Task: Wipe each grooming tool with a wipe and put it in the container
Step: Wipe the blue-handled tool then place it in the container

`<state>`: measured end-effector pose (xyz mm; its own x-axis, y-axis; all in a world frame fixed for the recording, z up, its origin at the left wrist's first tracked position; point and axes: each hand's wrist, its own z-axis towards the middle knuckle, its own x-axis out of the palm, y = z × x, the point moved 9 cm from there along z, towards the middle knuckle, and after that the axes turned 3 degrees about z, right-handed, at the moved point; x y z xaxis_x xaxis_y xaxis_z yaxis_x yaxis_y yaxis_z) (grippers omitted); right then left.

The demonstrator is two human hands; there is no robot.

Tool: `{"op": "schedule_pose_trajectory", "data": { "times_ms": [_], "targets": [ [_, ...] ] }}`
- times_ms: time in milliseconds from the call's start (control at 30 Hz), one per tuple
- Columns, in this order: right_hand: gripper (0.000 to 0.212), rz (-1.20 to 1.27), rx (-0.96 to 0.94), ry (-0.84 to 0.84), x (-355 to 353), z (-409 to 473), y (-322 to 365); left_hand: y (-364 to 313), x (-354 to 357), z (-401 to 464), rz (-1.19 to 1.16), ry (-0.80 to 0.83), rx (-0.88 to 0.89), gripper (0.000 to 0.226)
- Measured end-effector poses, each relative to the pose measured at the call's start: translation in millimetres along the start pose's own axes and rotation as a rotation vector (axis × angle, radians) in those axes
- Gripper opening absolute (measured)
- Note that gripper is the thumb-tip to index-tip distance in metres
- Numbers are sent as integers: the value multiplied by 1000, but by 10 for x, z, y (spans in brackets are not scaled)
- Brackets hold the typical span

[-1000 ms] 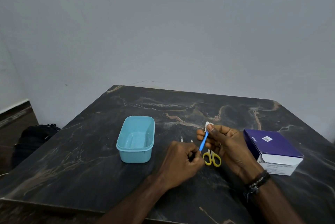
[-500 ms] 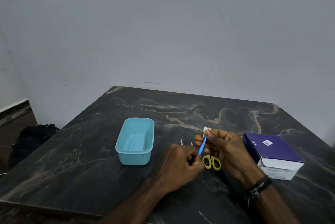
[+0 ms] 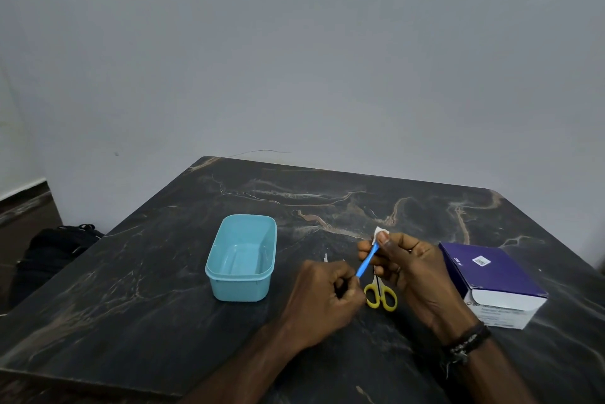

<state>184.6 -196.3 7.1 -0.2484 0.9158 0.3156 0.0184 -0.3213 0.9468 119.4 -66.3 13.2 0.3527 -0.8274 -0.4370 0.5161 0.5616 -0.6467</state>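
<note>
Veined marble table bears smooth plastic container.

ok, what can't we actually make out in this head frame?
- Blue tool: its lower end sits inside the left hand, its tip under the wipe pinched by the right hand; type unclear.
- Scissors: blades hidden behind the right hand.
- Two small white bits past the left hand: too small to identify.
- Purple box: label print too small to read.
</note>
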Motion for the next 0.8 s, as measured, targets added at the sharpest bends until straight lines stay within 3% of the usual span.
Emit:
{"op": "schedule_pose_trajectory", "data": {
  "times_ms": [167, 367, 567, 800],
  "targets": [
    [35, -27, -12, 15, -17, 4, 15, -4, -327, 10, -50, -280, -26, 18],
    [20, -156, 48, 182, 166, -74, -68, 71, -549, -72, -345, -569, -167, 11],
    [13, -210, 62, 276, 267, -131, -99, 214, -520, -59, -616, -580, -294, 20],
    [24, -292, 94, 349, 326, -186, -168, 97, -555, -65, -494, -558, -212, 18]
  ]
}}
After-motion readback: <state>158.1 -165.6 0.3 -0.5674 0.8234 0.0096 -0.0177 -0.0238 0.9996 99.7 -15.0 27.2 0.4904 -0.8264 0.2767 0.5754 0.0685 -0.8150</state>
